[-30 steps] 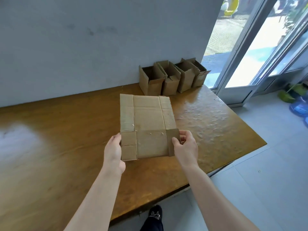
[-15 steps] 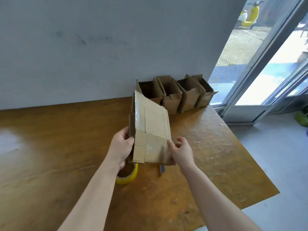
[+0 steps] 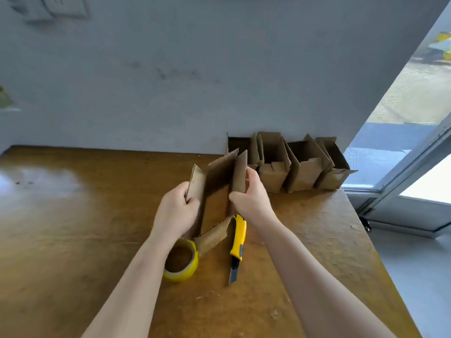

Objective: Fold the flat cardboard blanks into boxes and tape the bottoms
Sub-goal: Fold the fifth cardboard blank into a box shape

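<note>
I'm holding the brown corrugated cardboard blank half-open above the wooden table, long axis pointing away from me, left hand gripping its left wall, right hand pinching its right.

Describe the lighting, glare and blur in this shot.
Head view: daylight comes in through the glass door on the right, blown out white near its bottom. Head view: a pale glare patch lies on the table at far left. Head view: the wall socket at top left is smeared, while the left hand, right hand and cardboard blank look fairly sharp.
</note>
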A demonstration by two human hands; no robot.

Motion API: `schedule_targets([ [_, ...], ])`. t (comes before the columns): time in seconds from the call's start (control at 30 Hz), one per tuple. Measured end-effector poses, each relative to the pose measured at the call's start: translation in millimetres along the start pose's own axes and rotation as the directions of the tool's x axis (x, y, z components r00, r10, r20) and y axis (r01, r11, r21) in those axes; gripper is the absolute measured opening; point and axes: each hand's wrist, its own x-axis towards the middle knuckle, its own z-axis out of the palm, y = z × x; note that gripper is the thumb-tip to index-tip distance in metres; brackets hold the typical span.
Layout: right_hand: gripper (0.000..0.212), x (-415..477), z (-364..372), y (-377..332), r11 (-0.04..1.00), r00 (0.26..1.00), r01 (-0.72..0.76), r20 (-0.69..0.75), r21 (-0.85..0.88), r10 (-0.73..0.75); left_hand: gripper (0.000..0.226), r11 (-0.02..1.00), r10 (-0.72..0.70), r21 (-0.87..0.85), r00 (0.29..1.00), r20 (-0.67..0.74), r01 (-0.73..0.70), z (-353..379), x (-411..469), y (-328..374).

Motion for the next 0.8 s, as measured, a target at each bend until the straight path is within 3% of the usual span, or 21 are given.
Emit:
schedule_targets([
  [0.1,0.077,4.5,-18.4,9.6,0.997,0.995,-0.012,0.097,-0.07,0.018,0.014,0.992,-0.126,0.015,0.987,-0.098,0.128,2.7,4.2,10.7],
  [0.2,0.073,9.9,-31.3,16.9,0.974,0.976,-0.032,0.204,-0.223,0.079,0.009,0.983,-0.18,0.027,0.982,-0.054,0.182,12.8,3.5,23.2],
  [0.33,0.061,21.0,-44.6,24.1,0.962,0.987,0.004,0.157,-0.274,0.041,0.018,0.98,-0.199,0.004,0.98,0.025,0.199,29.2,4.0,29.6],
  [0.4,0.064,27.6,-49.4,25.0,0.966,0.987,0.028,0.158,-0.259,0.014,0.011,0.962,-0.258,-0.087,0.966,0.014,0.258,34.0,8.6,28.9],
  [0.47,0.076,32.6,-51.3,21.8,0.963,0.979,0.039,0.204,-0.265,0.016,0.019,0.939,-0.319,-0.146,0.948,-0.019,0.313,37.3,14.0,25.0],
  [0.53,0.083,36.7,-50.9,19.6,0.954,0.949,-0.002,0.299,-0.301,0.096,0.025,0.92,-0.368,-0.16,0.929,-0.046,0.357,39.6,21.8,17.6],
  [0.63,0.089,42.9,-44.2,19.8,0.926,0.866,-0.102,0.425,-0.363,0.262,0.014,0.944,-0.327,-0.038,0.945,-0.015,0.327,37.8,33.5,10.2],
  [0.8,0.123,61.7,-29.3,13.3,0.838,0.981,0.094,0.194,-0.538,0.015,0.019,0.957,-0.223,0.217,0.966,0.131,0.192,34.5,54.9,0.8],
])
